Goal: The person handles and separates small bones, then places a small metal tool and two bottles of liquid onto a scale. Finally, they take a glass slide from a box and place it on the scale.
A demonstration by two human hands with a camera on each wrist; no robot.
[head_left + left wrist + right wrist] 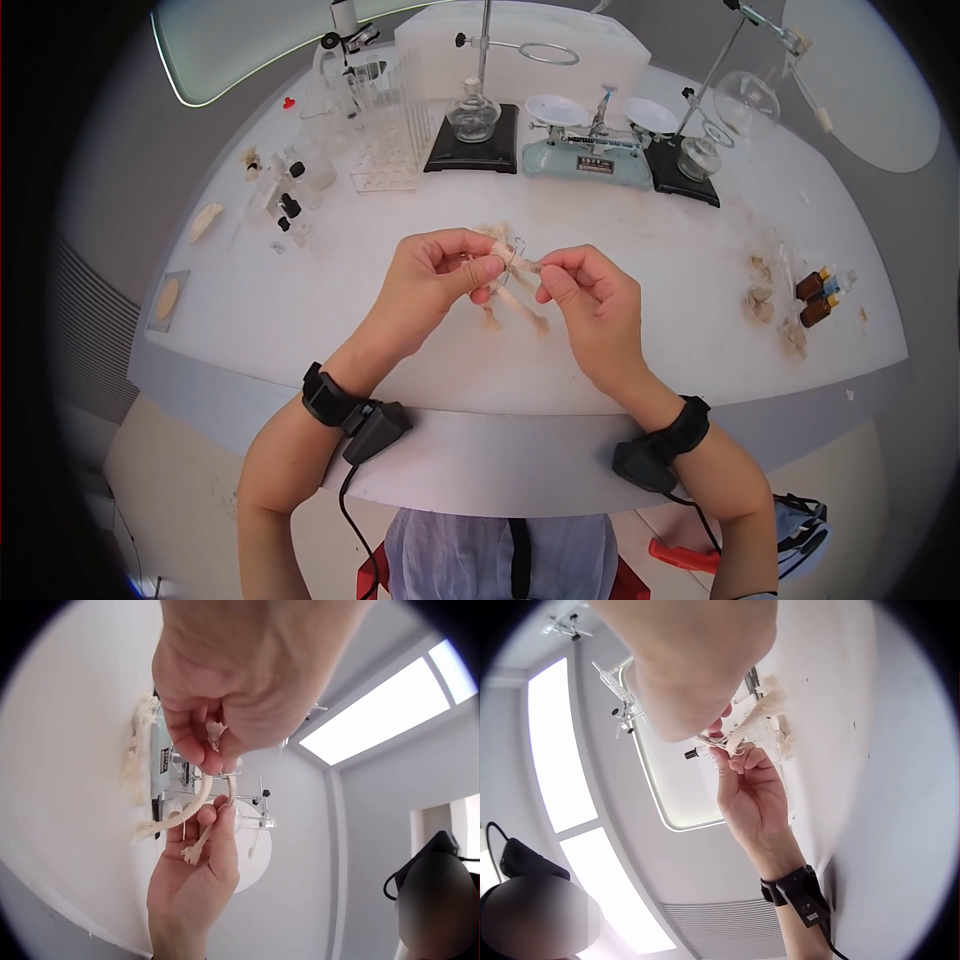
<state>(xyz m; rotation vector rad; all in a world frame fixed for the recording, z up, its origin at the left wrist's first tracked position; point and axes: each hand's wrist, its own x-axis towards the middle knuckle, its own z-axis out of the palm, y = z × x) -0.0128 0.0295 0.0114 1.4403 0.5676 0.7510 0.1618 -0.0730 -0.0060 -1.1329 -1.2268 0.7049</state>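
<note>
Off-white cotton cord (pixel 193 808) with frayed ends is between the two hands, over the middle of the table. My left hand (pixel 432 278) pinches it between thumb and fingers, where a thin wire-like loop (pixel 518 246) shows beside the fingertips. A frayed tip (pixel 215 731) pokes up between the left fingers. From the left, my right hand (pixel 605 305) pinches one strand close to its end, its tuft (pixel 192 855) spreading over the right palm in the left wrist view. Another strand (pixel 528 312) hangs below the hands. More frayed cord (pixel 136 746) lies behind them on the table.
Behind the hands stand a pan balance (pixel 575 160), a ring stand base (pixel 440 157) with a glass lamp (pixel 474 118), and a test tube rack (pixel 385 180). Dropper bottles (pixel 290 206) are at left. Brown bottles (pixel 818 310) and tan lumps (pixel 760 305) lie right.
</note>
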